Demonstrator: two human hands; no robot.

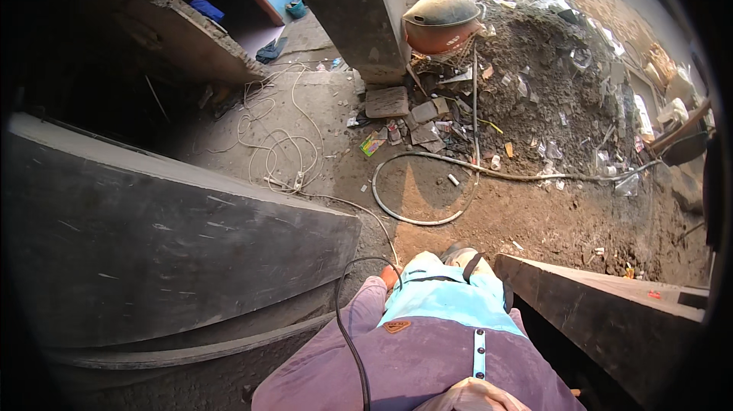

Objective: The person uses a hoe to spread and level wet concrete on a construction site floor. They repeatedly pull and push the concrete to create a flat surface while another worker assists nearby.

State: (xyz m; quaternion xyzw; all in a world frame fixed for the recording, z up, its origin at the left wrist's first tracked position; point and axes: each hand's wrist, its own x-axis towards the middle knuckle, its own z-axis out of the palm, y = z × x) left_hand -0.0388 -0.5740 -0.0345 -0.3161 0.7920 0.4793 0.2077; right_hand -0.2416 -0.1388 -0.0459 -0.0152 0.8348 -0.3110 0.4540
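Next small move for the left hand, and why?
Probably draw in a little slack cord: it runs up to the left hand, whose grip is unclear, while the rest lies in loose loops, passing close by the curled hose.

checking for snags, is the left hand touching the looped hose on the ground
Apart. The head view shows ground between the left hand and the near edge of the looped hose.
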